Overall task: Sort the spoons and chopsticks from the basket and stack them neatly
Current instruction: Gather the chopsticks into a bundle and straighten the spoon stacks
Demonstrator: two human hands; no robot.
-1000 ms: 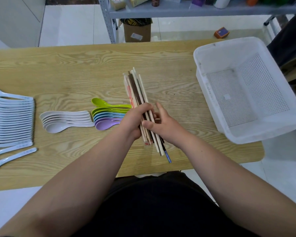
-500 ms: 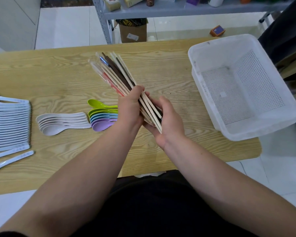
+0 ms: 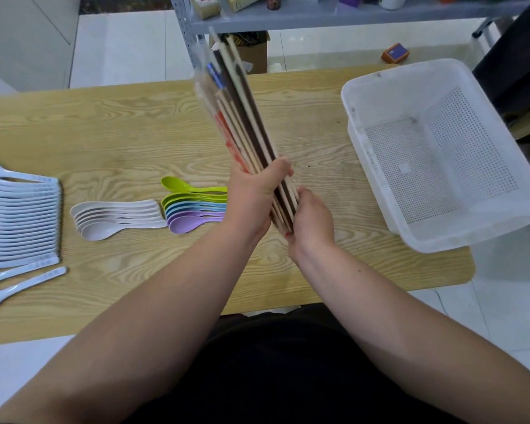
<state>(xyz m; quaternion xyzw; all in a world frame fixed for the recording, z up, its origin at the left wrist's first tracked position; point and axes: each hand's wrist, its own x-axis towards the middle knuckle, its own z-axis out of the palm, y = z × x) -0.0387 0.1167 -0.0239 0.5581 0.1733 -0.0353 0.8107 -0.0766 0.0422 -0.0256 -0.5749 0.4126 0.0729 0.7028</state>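
While the white perforated basket (image 3: pixel 389 96) sits at 2 o'clock on the wooden table (image 3: pixel 120 133), its mesh floor shows whole with no utensil on it; emptying looks finished, task judged near its end.

Spoons appear sorted; long nested row of white spoons (image 3: pixel 19 221) at 9 o'clock, handles toward 3; two loose white spoons (image 3: pixel 22 278) just below that row at 8 o'clock, not nested with it; small stack of cream spoons (image 3: pixel 117 215) nearer centre; coloured spoons (image 3: pixel 193 206) in green, blue and purple just beside them, bowls at the cream handles' ends, touching or not I cannot tell.

Chopsticks (image 3: pixel 242 117) are the item in hand; one mixed bundle, pale wood, dark brown, some in clear wrappers with red and blue print; lifted off the table, tilted, tips toward 11 o'clock. Left hand (image 3: pixel 254 194) wraps the bundle low down, fingers closed round it; right hand (image 3: pixel 311 221) cups the butt ends from 5 o'clock, thumb along the sticks, fingers curled beneath.

Judged step: squaring the ends before laying the bundle down. Left to do, by my reading: set the chopsticks in a neat pile, perhaps between coloured spoons and basket; tuck the two stray spoons into their row.
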